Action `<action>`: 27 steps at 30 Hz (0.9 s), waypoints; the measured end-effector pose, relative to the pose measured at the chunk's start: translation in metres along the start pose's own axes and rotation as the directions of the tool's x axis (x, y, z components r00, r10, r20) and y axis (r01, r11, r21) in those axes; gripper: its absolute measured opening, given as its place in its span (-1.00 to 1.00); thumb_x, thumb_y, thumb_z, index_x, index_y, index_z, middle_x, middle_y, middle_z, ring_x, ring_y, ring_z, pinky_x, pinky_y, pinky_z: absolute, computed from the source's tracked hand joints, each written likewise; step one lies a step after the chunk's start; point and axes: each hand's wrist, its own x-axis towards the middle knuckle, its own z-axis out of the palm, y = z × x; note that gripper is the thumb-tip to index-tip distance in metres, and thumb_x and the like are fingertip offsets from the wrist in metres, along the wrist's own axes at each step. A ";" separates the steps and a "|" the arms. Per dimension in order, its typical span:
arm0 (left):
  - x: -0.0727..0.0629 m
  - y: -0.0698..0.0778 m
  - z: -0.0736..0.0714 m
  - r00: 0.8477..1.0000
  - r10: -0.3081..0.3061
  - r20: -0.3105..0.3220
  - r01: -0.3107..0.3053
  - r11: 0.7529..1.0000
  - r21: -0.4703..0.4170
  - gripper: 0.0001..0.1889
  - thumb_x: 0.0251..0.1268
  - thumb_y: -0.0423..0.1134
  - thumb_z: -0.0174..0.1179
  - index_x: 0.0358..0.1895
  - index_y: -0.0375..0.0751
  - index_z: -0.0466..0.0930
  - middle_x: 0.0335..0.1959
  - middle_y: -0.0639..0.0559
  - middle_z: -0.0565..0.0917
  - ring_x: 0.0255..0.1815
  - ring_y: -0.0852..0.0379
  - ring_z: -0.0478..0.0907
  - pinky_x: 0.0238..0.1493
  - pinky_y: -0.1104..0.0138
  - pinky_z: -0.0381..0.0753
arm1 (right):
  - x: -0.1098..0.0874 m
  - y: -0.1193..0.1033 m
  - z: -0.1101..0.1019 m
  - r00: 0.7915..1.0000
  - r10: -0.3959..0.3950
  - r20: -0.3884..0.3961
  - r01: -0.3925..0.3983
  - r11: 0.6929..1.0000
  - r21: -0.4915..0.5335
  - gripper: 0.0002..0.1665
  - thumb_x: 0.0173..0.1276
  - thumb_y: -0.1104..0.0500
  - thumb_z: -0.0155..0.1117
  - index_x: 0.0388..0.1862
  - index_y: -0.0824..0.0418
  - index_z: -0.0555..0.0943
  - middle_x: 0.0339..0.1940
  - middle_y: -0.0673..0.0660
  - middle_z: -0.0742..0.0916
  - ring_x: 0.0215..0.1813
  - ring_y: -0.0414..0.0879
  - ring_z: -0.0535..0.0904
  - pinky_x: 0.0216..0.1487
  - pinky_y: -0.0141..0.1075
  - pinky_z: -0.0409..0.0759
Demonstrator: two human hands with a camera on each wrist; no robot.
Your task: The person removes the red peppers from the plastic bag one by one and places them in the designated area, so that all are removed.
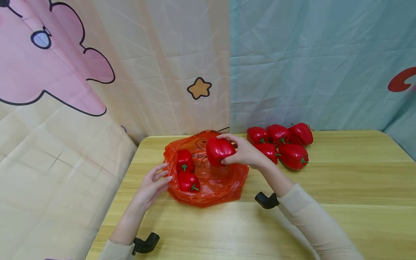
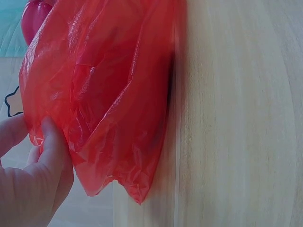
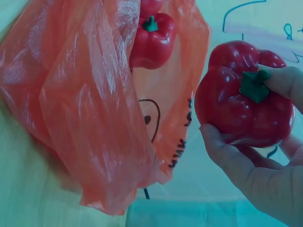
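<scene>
My right hand (image 1: pixel 242 151) grips a red bell pepper (image 1: pixel 219 151) above the orange-red plastic bag (image 1: pixel 216 182). In the right wrist view, its green stem (image 3: pixel 254 86) faces the camera, with the thumb beside it. Two more red bell peppers (image 1: pixel 184 160) lie inside the bag at its left side. My left hand (image 1: pixel 152 186) is at the bag's left edge. The left wrist view shows its thumb (image 2: pixel 49 137) against the outside of the plastic, with a fold of the bag between thumb and fingers. Some of those fingertips are hidden.
Several red bell peppers (image 1: pixel 294 155) lie grouped to the right of the bag, near the back of the wooden table (image 1: pixel 351 187). A printed curtain (image 1: pixel 286 72) hangs behind the table. Black wrist mounts (image 1: pixel 267 200) stick out from both forearms.
</scene>
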 end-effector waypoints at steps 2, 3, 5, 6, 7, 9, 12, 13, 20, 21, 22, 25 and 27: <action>0.000 0.000 0.000 1.000 -0.001 0.000 0.001 1.000 0.002 -0.43 0.31 -0.45 0.06 0.37 -0.27 0.11 0.01 -0.02 0.42 -0.18 0.24 0.56 -0.07 0.40 0.57 | -0.002 0.000 -0.002 1.000 -0.007 -0.003 0.007 1.000 -0.003 -0.15 -0.06 0.34 0.44 0.26 0.09 0.36 0.18 0.21 0.47 0.14 0.21 0.39 -0.11 -0.07 0.62; 0.000 0.000 0.000 1.000 -0.001 0.000 0.001 1.000 0.003 -0.42 0.31 -0.45 0.05 0.37 -0.27 0.11 0.01 -0.03 0.42 -0.18 0.24 0.56 -0.07 0.40 0.57 | -0.002 0.001 -0.004 1.000 -0.010 -0.005 0.010 1.000 -0.003 -0.15 -0.06 0.34 0.44 0.27 0.09 0.36 0.18 0.21 0.46 0.14 0.21 0.38 -0.11 -0.07 0.62; 0.000 0.001 0.000 1.000 -0.001 0.000 0.001 1.000 0.006 -0.42 0.31 -0.45 0.05 0.37 -0.27 0.10 0.02 -0.04 0.41 -0.18 0.24 0.56 -0.07 0.40 0.57 | -0.004 0.002 -0.006 1.000 -0.016 -0.012 0.016 1.000 0.001 -0.15 -0.06 0.33 0.45 0.27 0.09 0.37 0.18 0.22 0.47 0.14 0.21 0.39 -0.11 -0.06 0.62; 0.000 0.001 0.000 1.000 0.000 0.001 0.000 1.000 0.007 -0.42 0.31 -0.45 0.05 0.37 -0.27 0.10 0.03 -0.05 0.40 -0.18 0.24 0.55 -0.07 0.40 0.57 | -0.005 0.002 -0.007 1.000 -0.017 -0.012 0.017 1.000 0.009 -0.15 -0.06 0.33 0.45 0.27 0.10 0.36 0.18 0.22 0.46 0.14 0.21 0.39 -0.11 -0.06 0.62; 0.000 0.001 0.000 1.000 0.000 0.002 0.000 1.000 0.009 -0.42 0.31 -0.45 0.05 0.37 -0.27 0.10 0.04 -0.06 0.40 -0.18 0.24 0.55 -0.07 0.40 0.57 | -0.007 0.002 -0.008 1.000 -0.019 -0.012 0.019 1.000 0.020 -0.15 -0.06 0.33 0.45 0.27 0.10 0.36 0.19 0.23 0.46 0.14 0.22 0.38 -0.10 -0.05 0.61; 0.000 0.001 0.000 1.000 0.000 0.001 0.000 1.000 0.011 -0.43 0.31 -0.45 0.05 0.37 -0.27 0.10 0.05 -0.06 0.39 -0.18 0.25 0.55 -0.07 0.40 0.57 | -0.009 0.004 -0.010 1.000 -0.018 -0.012 0.018 0.999 0.043 -0.15 -0.05 0.32 0.46 0.27 0.11 0.36 0.19 0.23 0.46 0.14 0.22 0.39 -0.10 -0.05 0.61; 0.000 0.000 0.000 1.000 0.001 0.003 -0.001 1.000 0.013 -0.42 0.31 -0.45 0.05 0.37 -0.28 0.10 0.04 -0.06 0.40 -0.18 0.25 0.56 -0.07 0.40 0.57 | -0.012 0.005 -0.013 1.000 -0.021 -0.012 0.023 0.996 0.091 -0.17 -0.02 0.33 0.45 0.28 0.11 0.36 0.18 0.23 0.45 0.13 0.22 0.39 -0.10 -0.05 0.61; 0.001 0.000 0.000 1.000 0.001 0.004 -0.001 1.000 0.014 -0.42 0.31 -0.45 0.05 0.37 -0.28 0.10 0.04 -0.06 0.40 -0.18 0.25 0.56 -0.07 0.40 0.57 | -0.013 0.006 -0.013 1.000 -0.022 -0.014 0.023 0.994 0.107 -0.18 -0.01 0.32 0.45 0.28 0.11 0.36 0.19 0.22 0.45 0.13 0.22 0.39 -0.10 -0.05 0.61; 0.001 0.000 -0.001 1.000 -0.001 0.006 0.001 1.000 0.011 -0.42 0.32 -0.44 0.06 0.37 -0.27 0.10 0.05 -0.06 0.41 -0.16 0.25 0.56 -0.06 0.40 0.57 | -0.019 0.006 -0.016 0.999 0.013 -0.047 -0.005 0.984 0.181 -0.19 0.04 0.30 0.42 0.29 0.11 0.33 0.22 0.18 0.42 0.15 0.19 0.38 -0.08 -0.05 0.61; 0.001 0.000 -0.001 1.000 -0.001 0.006 0.001 1.000 0.009 -0.42 0.32 -0.44 0.06 0.37 -0.27 0.10 0.06 -0.07 0.40 -0.16 0.25 0.56 -0.06 0.40 0.57 | -0.020 0.005 -0.016 0.998 0.020 -0.051 -0.010 0.982 0.189 -0.19 0.04 0.30 0.42 0.30 0.10 0.32 0.22 0.19 0.42 0.15 0.19 0.38 -0.08 -0.05 0.60; 0.001 0.000 0.000 1.000 -0.002 0.006 0.002 1.000 0.008 -0.42 0.32 -0.44 0.06 0.37 -0.27 0.10 0.06 -0.07 0.40 -0.16 0.25 0.56 -0.06 0.40 0.57 | -0.021 0.006 -0.017 0.998 0.025 -0.053 -0.014 0.979 0.201 -0.18 0.05 0.30 0.42 0.30 0.11 0.31 0.22 0.20 0.42 0.16 0.19 0.38 -0.07 -0.05 0.60; 0.001 0.000 0.000 1.000 -0.004 0.005 0.004 1.000 0.006 -0.42 0.32 -0.44 0.06 0.38 -0.26 0.10 0.07 -0.07 0.40 -0.16 0.25 0.56 -0.06 0.40 0.57 | -0.023 0.007 -0.019 0.997 0.033 -0.064 -0.018 0.976 0.219 -0.18 0.06 0.30 0.41 0.31 0.12 0.29 0.21 0.21 0.43 0.16 0.19 0.37 -0.07 -0.06 0.60; 0.000 0.000 0.000 1.000 -0.005 0.003 0.005 1.000 0.005 -0.42 0.32 -0.44 0.06 0.37 -0.27 0.10 0.06 -0.06 0.41 -0.17 0.25 0.56 -0.07 0.40 0.57 | -0.026 0.007 -0.021 0.996 0.032 -0.079 -0.015 0.979 0.203 -0.17 0.05 0.29 0.42 0.31 0.12 0.29 0.20 0.22 0.44 0.16 0.19 0.37 -0.07 -0.07 0.60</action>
